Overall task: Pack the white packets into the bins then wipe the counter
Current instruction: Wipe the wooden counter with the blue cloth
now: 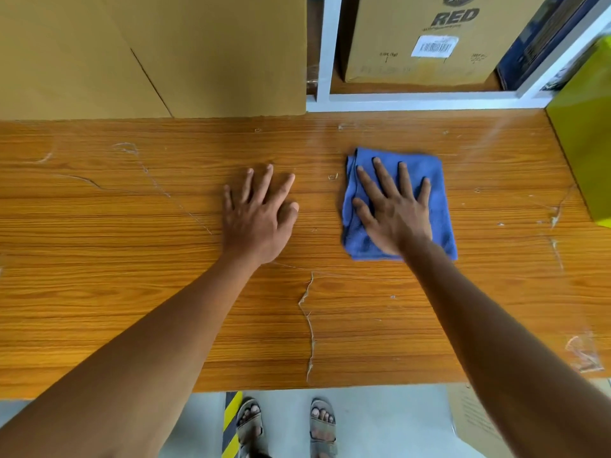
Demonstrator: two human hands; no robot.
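Note:
A folded blue cloth (429, 180) lies flat on the wooden counter (132, 259), right of centre. My right hand (393, 209) presses down on it with fingers spread and straight. My left hand (261, 216) rests flat on the bare wood to the left of the cloth, fingers spread, holding nothing. The counter surface shows scratches and pale streaks. No white packets are in view.
A large plain cardboard box (148, 54) stands at the counter's back left. Behind it a white shelf frame (413, 100) holds a printed carton (429, 38). A yellow-green bin (585, 133) stands at the right edge. Sandalled feet (287, 424) show below the front edge.

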